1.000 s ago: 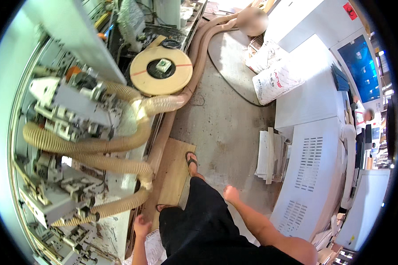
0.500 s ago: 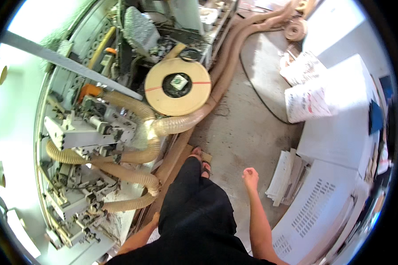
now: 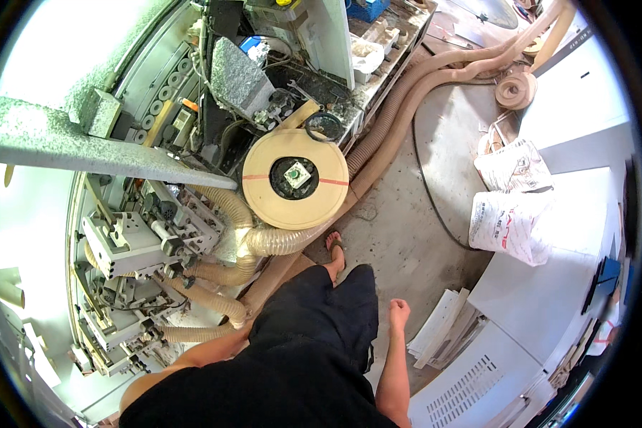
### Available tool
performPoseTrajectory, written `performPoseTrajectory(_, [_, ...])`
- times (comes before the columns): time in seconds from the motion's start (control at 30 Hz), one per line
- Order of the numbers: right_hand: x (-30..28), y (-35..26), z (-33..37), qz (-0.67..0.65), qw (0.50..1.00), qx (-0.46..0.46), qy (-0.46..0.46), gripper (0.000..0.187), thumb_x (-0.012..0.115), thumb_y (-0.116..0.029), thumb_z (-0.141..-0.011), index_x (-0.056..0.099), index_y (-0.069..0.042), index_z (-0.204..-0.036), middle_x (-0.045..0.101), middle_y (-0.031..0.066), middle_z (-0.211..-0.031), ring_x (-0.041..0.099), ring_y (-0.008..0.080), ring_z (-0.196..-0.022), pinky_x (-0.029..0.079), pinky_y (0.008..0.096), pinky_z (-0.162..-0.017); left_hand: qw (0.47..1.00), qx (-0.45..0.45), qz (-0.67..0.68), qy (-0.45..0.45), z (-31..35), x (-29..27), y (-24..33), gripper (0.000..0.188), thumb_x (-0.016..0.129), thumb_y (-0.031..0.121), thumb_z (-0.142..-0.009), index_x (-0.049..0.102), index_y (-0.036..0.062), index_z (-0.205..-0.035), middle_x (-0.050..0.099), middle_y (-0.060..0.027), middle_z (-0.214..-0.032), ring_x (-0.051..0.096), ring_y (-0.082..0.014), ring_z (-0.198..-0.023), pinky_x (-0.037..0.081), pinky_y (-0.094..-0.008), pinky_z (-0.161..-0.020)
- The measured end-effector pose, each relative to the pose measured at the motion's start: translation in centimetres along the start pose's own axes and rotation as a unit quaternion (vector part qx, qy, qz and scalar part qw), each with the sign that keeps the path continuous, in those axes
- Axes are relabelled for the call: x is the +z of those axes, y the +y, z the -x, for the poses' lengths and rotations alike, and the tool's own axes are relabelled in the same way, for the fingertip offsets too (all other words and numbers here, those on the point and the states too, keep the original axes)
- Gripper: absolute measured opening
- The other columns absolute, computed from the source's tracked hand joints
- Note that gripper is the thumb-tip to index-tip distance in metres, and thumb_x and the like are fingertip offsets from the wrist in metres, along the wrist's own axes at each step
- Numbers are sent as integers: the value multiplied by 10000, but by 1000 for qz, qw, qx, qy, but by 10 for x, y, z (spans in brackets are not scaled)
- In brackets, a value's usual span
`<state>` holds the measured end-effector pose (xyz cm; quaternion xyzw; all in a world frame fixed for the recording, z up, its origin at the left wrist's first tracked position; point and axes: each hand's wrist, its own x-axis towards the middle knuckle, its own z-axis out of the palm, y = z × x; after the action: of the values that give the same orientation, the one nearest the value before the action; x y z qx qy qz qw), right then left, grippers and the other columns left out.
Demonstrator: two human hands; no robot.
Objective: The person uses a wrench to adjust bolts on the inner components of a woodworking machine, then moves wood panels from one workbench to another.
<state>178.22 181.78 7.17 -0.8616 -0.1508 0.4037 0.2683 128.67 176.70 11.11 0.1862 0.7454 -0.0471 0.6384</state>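
Note:
My right hand [image 3: 399, 312] hangs over the concrete floor with its fingers curled into a loose fist, and nothing shows in it. Low beside my left thigh is my left hand [image 3: 245, 331], next to the ribbed dust hoses [image 3: 217, 303]; its fingers are mostly hidden, so their state is unclear. Ahead of me, a large cream roll of band [image 3: 264, 196] with a red strip across it lies flat at the machine's side. A small white-and-green piece [image 3: 297, 175] sits at its dark centre. Neither hand touches the roll.
The machine [image 3: 125, 242] with metal heads runs along my left, with a grey bar [image 3: 114, 158] across it. Thick tan hoses [image 3: 406, 107] run along the floor. A black cable [image 3: 422, 157], white sacks [image 3: 512, 225], stacked boards [image 3: 441, 324] and a white cabinet [image 3: 471, 378] lie to the right.
I have stepped forward, and the view has shifted, with the roll and sacks now lower in it. My left arm has swung out beside the hoses. My right hand's fingers are curled in both frames.

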Motion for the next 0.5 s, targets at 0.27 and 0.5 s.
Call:
performPoseTrajectory(0.27, [-26, 2, -88, 14, 993, 74, 90, 126, 647, -159, -867, 676, -43, -908, 590, 40, -696, 546, 142, -554, 472, 311, -479, 1000, 9, -23, 4, -13, 30, 121, 411, 694, 195, -832, 676, -50, -1162, 723, -161, -1026, 668, -225, -897, 525, -393, -822])
performPoseTrajectory(0.5, [-50, -28, -162, 98, 983, 153, 30, 126, 659, -126, -811, 699, -24, -875, 666, 91, -731, 620, 192, -600, 509, 353, -546, 999, -11, -17, 26, -25, 104, 216, 411, 695, 195, -831, 677, -45, -1165, 723, -163, -1032, 671, -233, -903, 526, -395, -827])
